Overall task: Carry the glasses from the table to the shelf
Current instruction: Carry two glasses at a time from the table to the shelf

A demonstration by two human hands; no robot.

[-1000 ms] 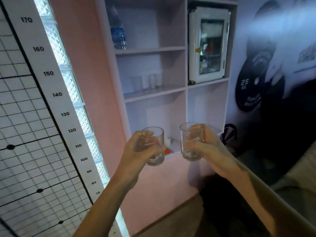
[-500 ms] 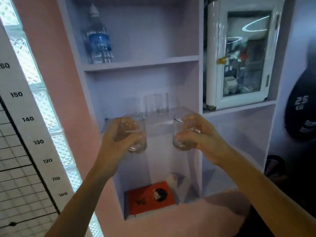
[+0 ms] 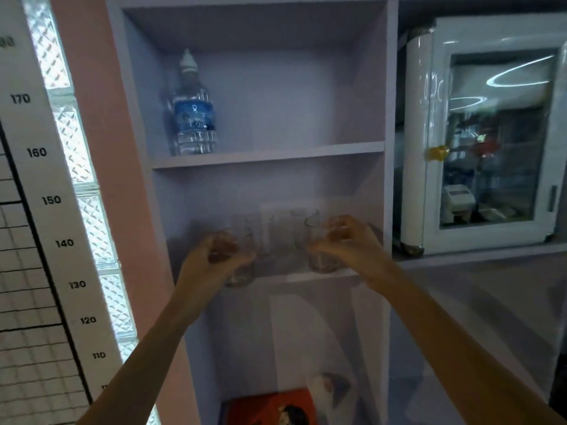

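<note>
My left hand (image 3: 211, 262) grips a clear short glass (image 3: 241, 274) at the front edge of the middle shelf (image 3: 276, 276); its base hangs level with or just below that edge. My right hand (image 3: 346, 240) holds a second clear glass (image 3: 319, 259) whose base is at the shelf's front right, and I cannot tell if it touches the board. Behind them several more clear glasses (image 3: 270, 231) stand on the same shelf, blurred.
A water bottle (image 3: 194, 111) stands on the shelf above. A white glass-door cabinet (image 3: 491, 133) fills the compartment to the right. An orange box (image 3: 276, 406) lies in the lower compartment. A height chart (image 3: 40, 210) and glass-block strip are on the left.
I have come closer to the shelf unit. Both hands have carried their glasses up and forward from below shelf level to the middle shelf's front edge.
</note>
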